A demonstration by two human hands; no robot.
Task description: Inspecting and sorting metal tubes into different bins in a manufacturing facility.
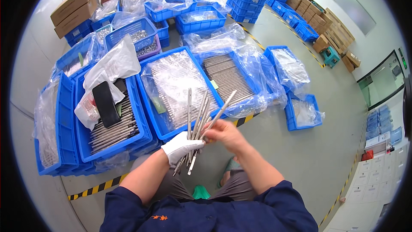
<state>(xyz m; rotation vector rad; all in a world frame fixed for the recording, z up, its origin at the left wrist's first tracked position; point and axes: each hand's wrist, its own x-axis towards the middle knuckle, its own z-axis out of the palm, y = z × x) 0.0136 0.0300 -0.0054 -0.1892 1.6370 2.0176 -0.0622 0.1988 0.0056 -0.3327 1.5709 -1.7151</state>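
My left hand (179, 147), in a white glove, is closed round a loose bundle of slim metal rods (198, 118) that fan out at the top. My bare right hand (224, 134) pinches one metal rod (224, 108), tilted to the right beside the bundle. Just beyond my hands stands a blue crate (185, 52) of similar rods, partly under clear plastic. Left of it, another blue crate (148, 135) holds darker rods (113, 135), with a black phone-like slab (106, 104) and a white plastic bag (113, 62) on top.
A third crate of rods (225, 75) lies to the right, wrapped in plastic. Two smaller blue crates (296, 124) sit on the floor further right. Stacked crates (246, 2) and cardboard boxes (75, 10) stand farther back. Yellow-black tape (98, 187) marks the floor.
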